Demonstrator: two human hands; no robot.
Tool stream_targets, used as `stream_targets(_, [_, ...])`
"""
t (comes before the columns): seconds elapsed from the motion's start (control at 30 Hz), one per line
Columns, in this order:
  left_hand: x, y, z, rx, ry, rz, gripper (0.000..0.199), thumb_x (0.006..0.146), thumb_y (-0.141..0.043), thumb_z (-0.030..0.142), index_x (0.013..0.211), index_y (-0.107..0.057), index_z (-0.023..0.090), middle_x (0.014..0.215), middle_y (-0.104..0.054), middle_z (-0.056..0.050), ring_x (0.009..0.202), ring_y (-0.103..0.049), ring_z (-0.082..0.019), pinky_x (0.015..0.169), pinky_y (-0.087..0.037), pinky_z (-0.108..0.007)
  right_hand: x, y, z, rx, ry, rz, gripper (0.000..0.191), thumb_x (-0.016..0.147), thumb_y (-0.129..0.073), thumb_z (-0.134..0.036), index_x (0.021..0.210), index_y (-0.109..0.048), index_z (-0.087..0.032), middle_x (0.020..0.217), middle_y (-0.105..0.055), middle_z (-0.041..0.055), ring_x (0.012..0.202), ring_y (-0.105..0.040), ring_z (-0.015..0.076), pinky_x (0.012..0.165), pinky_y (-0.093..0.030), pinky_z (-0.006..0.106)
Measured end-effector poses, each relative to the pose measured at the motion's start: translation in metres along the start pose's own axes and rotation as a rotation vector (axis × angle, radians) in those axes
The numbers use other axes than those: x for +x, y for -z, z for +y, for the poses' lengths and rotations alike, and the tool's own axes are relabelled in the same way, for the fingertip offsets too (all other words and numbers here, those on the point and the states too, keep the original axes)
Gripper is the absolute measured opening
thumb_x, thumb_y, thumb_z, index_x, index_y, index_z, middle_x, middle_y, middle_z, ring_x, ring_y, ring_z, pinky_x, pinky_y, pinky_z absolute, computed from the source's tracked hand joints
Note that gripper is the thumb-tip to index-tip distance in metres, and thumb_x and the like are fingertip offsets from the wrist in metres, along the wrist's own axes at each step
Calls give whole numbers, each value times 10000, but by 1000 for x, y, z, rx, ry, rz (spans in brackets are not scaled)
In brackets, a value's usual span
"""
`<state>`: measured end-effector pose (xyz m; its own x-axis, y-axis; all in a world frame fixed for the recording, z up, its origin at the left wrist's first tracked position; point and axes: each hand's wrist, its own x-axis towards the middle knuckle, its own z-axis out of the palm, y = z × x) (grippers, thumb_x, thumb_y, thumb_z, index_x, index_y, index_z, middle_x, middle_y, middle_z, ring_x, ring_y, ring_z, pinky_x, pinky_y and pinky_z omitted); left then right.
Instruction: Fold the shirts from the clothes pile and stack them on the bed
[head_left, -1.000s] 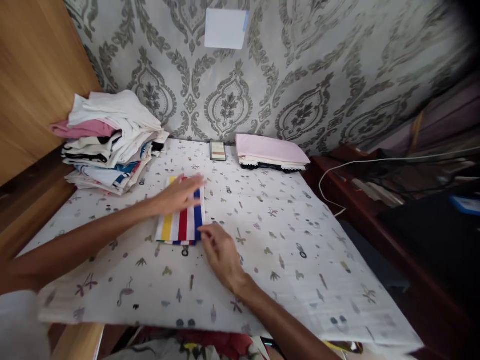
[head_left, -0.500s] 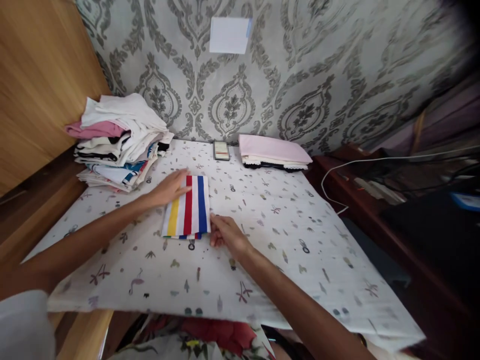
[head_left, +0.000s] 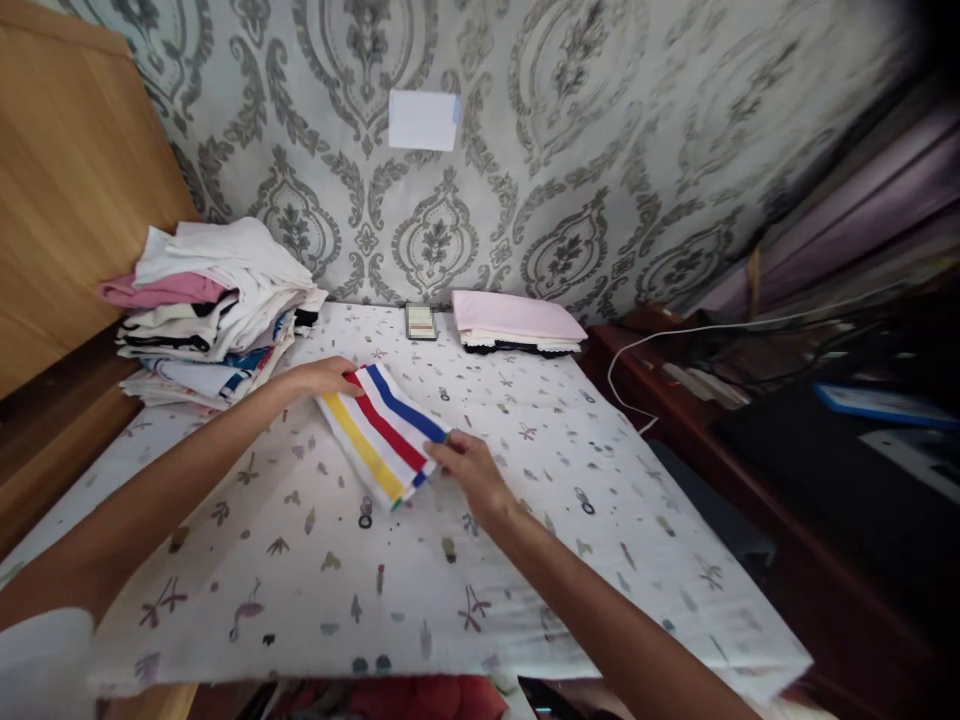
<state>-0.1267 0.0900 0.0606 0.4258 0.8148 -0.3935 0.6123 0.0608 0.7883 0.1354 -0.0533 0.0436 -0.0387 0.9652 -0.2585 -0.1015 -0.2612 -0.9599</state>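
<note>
A folded striped cloth [head_left: 386, 425], white with yellow, red and blue bands, is held at a slant over the patterned white sheet [head_left: 315, 600]. My left hand [head_left: 334, 378] is closed on its upper left edge, the thumb on top near the red stripe. At the lower right corner my right hand [head_left: 465, 460] pinches the cloth between thumb and fingers. Some of the fingers are hidden under the fabric.
A tall pile of folded clothes [head_left: 217, 300] stands at the left by a wooden panel [head_left: 82, 170]. Along the wall lie a small framed card [head_left: 421, 322] and a folded pink cloth [head_left: 517, 318]. A white cable [head_left: 690, 332] hangs over the dark furniture on the right.
The cloth has turned from nearly straight to slanted, and its right corner is now pinched in my right hand. My left hand has closed on the upper left edge. The camera view has shifted.
</note>
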Motion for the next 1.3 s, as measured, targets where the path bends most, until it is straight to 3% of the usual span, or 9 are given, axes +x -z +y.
stream_targets(0.17, [-27,-43,-1,-339,84,10,643,537,-836,527,1049,-652,186,970,-764,-105,948,-711,-308,804,-578,-389,11,61,-14,198,-74,72,238,687,-787,-315,696,-580,-198,677,-690,1,656,-655,165,608,-531,263])
stream_targets(0.27, [-38,-59,8,43,86,270,584,701,-729,504,1168,-593,181,1031,-728,-119,1036,-676,-349,837,-558,-445,11,78,-9,257,-204,36,140,861,-608,-275,793,-660,-163,757,-743,76,705,-701,189,691,-577,304])
stream_targets(0.37, [-48,-79,27,594,-160,573,460,865,-586,388,1268,-537,173,1198,-645,-163,1162,-589,-366,939,-484,-506,12,84,-5,259,-243,7,217,928,-497,-190,854,-689,-121,827,-768,129,753,-726,198,757,-595,320])
stream_targets(0.53, [-53,-150,50,835,-792,198,273,970,-488,296,1218,-560,207,1197,-616,-96,1093,-577,-251,920,-487,-402,26,89,-10,145,-265,5,225,964,-490,-165,862,-679,-98,751,-761,128,640,-709,167,670,-601,278])
stream_targets(0.67, [-47,-187,48,872,-943,203,292,981,-439,190,1236,-579,219,1169,-613,-101,1078,-563,-249,924,-470,-428,43,93,-14,58,-312,11,148,930,-576,-160,809,-649,-116,637,-722,82,513,-655,145,558,-573,254])
stream_targets(0.83, [-41,-156,41,684,-835,200,356,1001,-446,342,1332,-522,235,1284,-595,-98,1186,-542,-244,1003,-451,-409,42,90,-12,85,-294,26,262,994,-512,-288,861,-663,-121,714,-742,98,574,-676,154,611,-580,277])
stream_targets(0.97, [-24,-103,20,615,-325,567,479,952,-446,416,1334,-493,133,1315,-571,-180,1244,-524,-324,1048,-424,-478,26,82,-6,99,-257,-29,250,913,-646,-362,884,-709,-122,844,-765,112,698,-701,165,685,-574,277])
stream_targets(1.07, [-7,-74,1,549,-39,571,556,830,-547,483,1233,-544,100,1189,-631,-192,1168,-578,-362,982,-468,-471,18,77,0,-40,-244,-85,218,699,-832,-287,820,-729,-138,768,-753,61,673,-679,164,644,-545,263])
stream_targets(1.3, [14,-69,-9,141,-56,414,384,624,-662,488,889,-628,212,961,-741,-83,992,-672,-355,883,-500,-431,9,79,4,-75,-71,-153,443,638,-818,-437,980,-745,-165,850,-755,50,813,-695,236,699,-531,328])
